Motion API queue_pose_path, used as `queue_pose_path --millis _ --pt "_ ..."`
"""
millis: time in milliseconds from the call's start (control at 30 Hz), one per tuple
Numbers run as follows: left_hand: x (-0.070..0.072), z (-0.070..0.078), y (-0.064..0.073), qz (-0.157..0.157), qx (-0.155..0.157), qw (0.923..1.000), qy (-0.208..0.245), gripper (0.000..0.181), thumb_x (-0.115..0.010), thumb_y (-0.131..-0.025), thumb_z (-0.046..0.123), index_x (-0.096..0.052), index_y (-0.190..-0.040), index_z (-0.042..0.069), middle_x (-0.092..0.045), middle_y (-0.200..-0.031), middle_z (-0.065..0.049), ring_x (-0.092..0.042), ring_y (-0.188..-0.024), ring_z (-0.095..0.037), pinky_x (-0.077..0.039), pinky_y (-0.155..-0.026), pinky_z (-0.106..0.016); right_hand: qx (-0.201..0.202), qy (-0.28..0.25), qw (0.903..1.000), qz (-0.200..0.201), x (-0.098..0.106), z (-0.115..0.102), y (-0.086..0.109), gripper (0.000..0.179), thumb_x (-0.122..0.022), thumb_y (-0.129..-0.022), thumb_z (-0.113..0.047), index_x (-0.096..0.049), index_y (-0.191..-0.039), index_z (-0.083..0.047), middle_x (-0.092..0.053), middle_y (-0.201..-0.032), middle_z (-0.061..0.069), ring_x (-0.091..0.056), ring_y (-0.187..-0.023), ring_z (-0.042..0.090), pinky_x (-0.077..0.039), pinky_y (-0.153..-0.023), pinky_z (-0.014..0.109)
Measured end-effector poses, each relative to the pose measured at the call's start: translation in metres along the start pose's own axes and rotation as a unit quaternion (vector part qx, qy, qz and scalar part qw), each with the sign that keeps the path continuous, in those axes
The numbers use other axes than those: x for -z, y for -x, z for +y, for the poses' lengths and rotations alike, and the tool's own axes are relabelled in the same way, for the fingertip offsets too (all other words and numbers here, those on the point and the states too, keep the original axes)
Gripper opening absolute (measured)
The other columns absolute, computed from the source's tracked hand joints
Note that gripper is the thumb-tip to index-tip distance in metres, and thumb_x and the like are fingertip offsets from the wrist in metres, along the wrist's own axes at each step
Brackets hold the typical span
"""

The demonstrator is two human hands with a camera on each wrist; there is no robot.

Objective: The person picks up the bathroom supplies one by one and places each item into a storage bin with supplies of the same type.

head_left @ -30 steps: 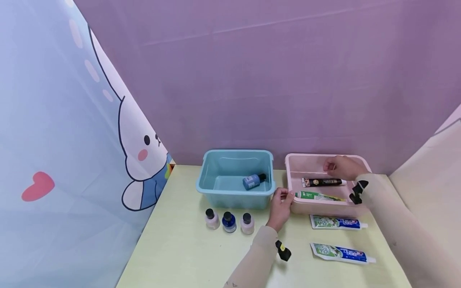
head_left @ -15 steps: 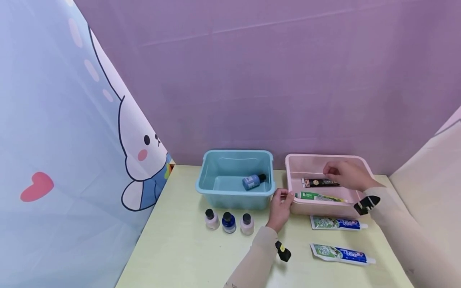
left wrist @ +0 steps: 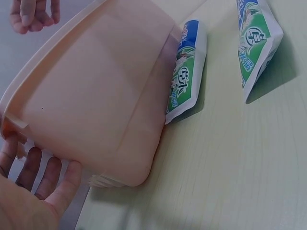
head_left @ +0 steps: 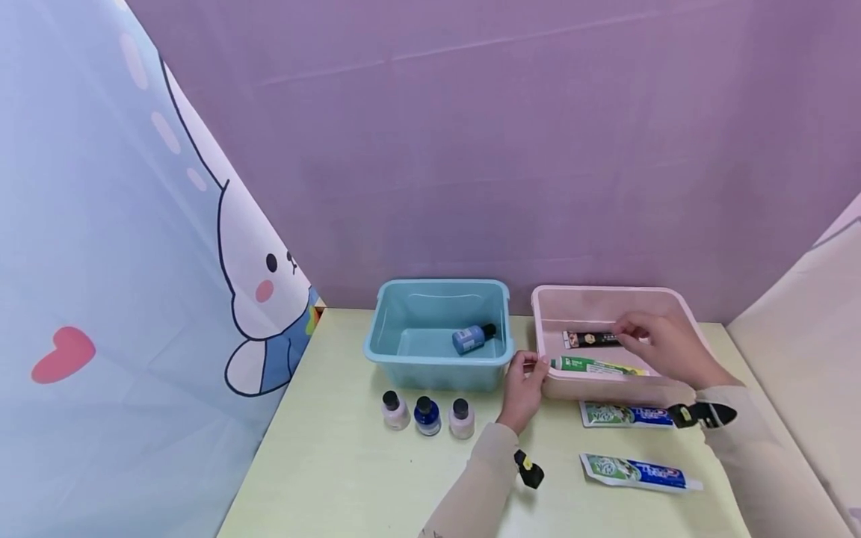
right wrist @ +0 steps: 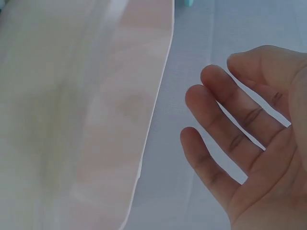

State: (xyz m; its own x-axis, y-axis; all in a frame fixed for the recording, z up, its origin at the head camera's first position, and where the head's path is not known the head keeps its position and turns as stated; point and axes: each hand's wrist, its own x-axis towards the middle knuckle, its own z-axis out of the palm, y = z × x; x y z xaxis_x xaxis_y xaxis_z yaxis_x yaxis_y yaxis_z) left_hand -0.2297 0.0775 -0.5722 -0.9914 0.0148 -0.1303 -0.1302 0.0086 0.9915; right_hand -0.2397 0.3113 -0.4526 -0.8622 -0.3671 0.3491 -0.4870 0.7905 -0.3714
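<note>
At its front-left corner, a pink basin (head_left: pixel 605 387) is held by my left hand (head_left: pixel 523 392), whose fingers sit under the rim in the left wrist view. My right hand (head_left: pixel 662 345) hovers over the basin's right side, and the right wrist view shows its fingers loosely bent with nothing in them. Inside the basin lie a black toothpaste tube (head_left: pixel 588 339), partly hidden behind the right fingers, and a green tube (head_left: pixel 592 365) along the front wall. Two blue-and-green toothpaste tubes, a nearer one (head_left: pixel 635 473) and a farther one (head_left: pixel 622 415), lie on the table before the basin.
Left of the pink basin stands a blue basin (head_left: pixel 437 370) with a blue bottle (head_left: pixel 468 340) lying in it. Before it stand two pale bottles (head_left: pixel 395 412) and a dark blue bottle (head_left: pixel 427 418) in a row. A purple cloth (head_left: pixel 471 149) hangs behind the table.
My right hand has moved right and toward me over the pink basin, its forearm now covering the cap end of the farther toothpaste tube. My left hand has stayed at the basin's corner.
</note>
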Motion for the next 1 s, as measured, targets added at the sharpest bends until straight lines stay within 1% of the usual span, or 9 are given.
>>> queue_pose_path --millis 100,167,333,500,667,733,833,933,1000 --pt "-0.001 0.0 0.0 0.003 0.003 1.0 0.004 0.016 -0.056 -0.094 0.045 -0.056 -0.102 0.03 -0.055 -0.107 0.014 -0.054 -0.099 -0.009 -0.054 -0.087 -0.035 -0.019 -0.02 0.9996 0.006 0.0 -0.002 0.013 0.014 -0.07 -0.086 -0.006 -0.068 -0.092 -0.018 -0.068 -0.085 -0.003 -0.055 -0.077 0.0 -0.052 -0.068 0.024" --pt "-0.001 0.0 0.0 0.004 0.005 1.0 0.006 0.02 -0.056 -0.093 0.048 -0.056 -0.102 0.031 -0.055 -0.107 0.014 -0.055 -0.098 -0.009 -0.054 -0.087 -0.035 -0.034 -0.033 0.9988 0.01 0.0 -0.004 0.022 0.012 -0.069 -0.087 -0.007 -0.069 -0.093 -0.017 -0.069 -0.088 -0.001 -0.055 -0.078 -0.001 -0.05 -0.068 0.021" --pt "0.0 -0.001 0.0 -0.001 -0.002 0.9999 0.012 0.023 -0.057 -0.091 0.051 -0.056 -0.103 0.031 -0.055 -0.108 0.013 -0.055 -0.098 -0.009 -0.054 -0.087 -0.034 -0.052 -0.04 0.9974 0.031 -0.004 -0.006 0.045 0.01 -0.068 -0.088 -0.009 -0.069 -0.095 -0.017 -0.068 -0.089 -0.003 -0.056 -0.077 -0.003 -0.048 -0.067 0.02" --pt "0.0 -0.001 0.0 -0.003 -0.008 0.9998 0.016 0.024 -0.057 -0.092 0.05 -0.056 -0.103 0.029 -0.056 -0.109 0.012 -0.054 -0.1 -0.009 -0.054 -0.088 -0.034 -0.074 -0.049 0.9951 0.045 -0.012 -0.006 0.065 0.01 -0.068 -0.089 -0.01 -0.067 -0.095 -0.018 -0.067 -0.088 -0.004 -0.055 -0.076 -0.004 -0.046 -0.065 0.015" --pt "-0.001 -0.001 0.0 -0.001 -0.006 0.9999 0.013 0.017 -0.056 -0.094 0.044 -0.056 -0.103 0.029 -0.056 -0.108 0.011 -0.055 -0.099 -0.009 -0.054 -0.086 -0.032 -0.096 -0.06 0.992 0.057 -0.018 -0.007 0.084 0.01 -0.069 -0.087 -0.009 -0.067 -0.094 -0.016 -0.066 -0.082 -0.004 -0.055 -0.072 -0.004 -0.045 -0.063 0.011" --pt "-0.001 -0.001 0.0 -0.002 -0.008 0.9999 0.014 0.016 -0.056 -0.095 0.043 -0.056 -0.103 0.029 -0.056 -0.109 0.011 -0.055 -0.1 -0.01 -0.054 -0.086 -0.033 -0.102 -0.064 0.9907 0.063 -0.02 -0.007 0.09 0.011 -0.07 -0.086 -0.008 -0.067 -0.093 -0.016 -0.066 -0.081 -0.004 -0.055 -0.07 -0.004 -0.045 -0.062 0.011" --pt "-0.001 -0.002 -0.001 -0.001 -0.005 0.9999 0.014 0.019 -0.056 -0.094 0.046 -0.056 -0.103 0.029 -0.055 -0.109 0.011 -0.054 -0.101 -0.011 -0.054 -0.087 -0.035 -0.111 -0.067 0.9892 0.068 -0.025 -0.007 0.098 0.013 -0.072 -0.085 -0.007 -0.067 -0.092 -0.017 -0.066 -0.079 -0.004 -0.055 -0.068 -0.004 -0.046 -0.06 0.011" --pt "-0.001 -0.002 -0.001 0.003 0.001 1.0 0.009 0.023 -0.056 -0.092 0.05 -0.056 -0.103 0.031 -0.055 -0.11 0.012 -0.054 -0.101 -0.01 -0.054 -0.087 -0.034 -0.116 -0.071 0.9886 0.064 -0.031 -0.007 0.103 0.013 -0.072 -0.083 -0.006 -0.067 -0.091 -0.015 -0.065 -0.078 -0.004 -0.056 -0.067 -0.004 -0.047 -0.06 0.013" --pt "-0.002 -0.003 -0.001 0.004 0.003 1.0 0.008 0.021 -0.056 -0.093 0.049 -0.056 -0.103 0.031 -0.055 -0.11 0.013 -0.054 -0.101 -0.009 -0.054 -0.086 -0.032 -0.118 -0.065 0.9894 0.055 -0.035 -0.007 0.106 0.012 -0.073 -0.083 -0.006 -0.068 -0.091 -0.014 -0.066 -0.078 -0.005 -0.055 -0.066 -0.005 -0.048 -0.059 0.014"
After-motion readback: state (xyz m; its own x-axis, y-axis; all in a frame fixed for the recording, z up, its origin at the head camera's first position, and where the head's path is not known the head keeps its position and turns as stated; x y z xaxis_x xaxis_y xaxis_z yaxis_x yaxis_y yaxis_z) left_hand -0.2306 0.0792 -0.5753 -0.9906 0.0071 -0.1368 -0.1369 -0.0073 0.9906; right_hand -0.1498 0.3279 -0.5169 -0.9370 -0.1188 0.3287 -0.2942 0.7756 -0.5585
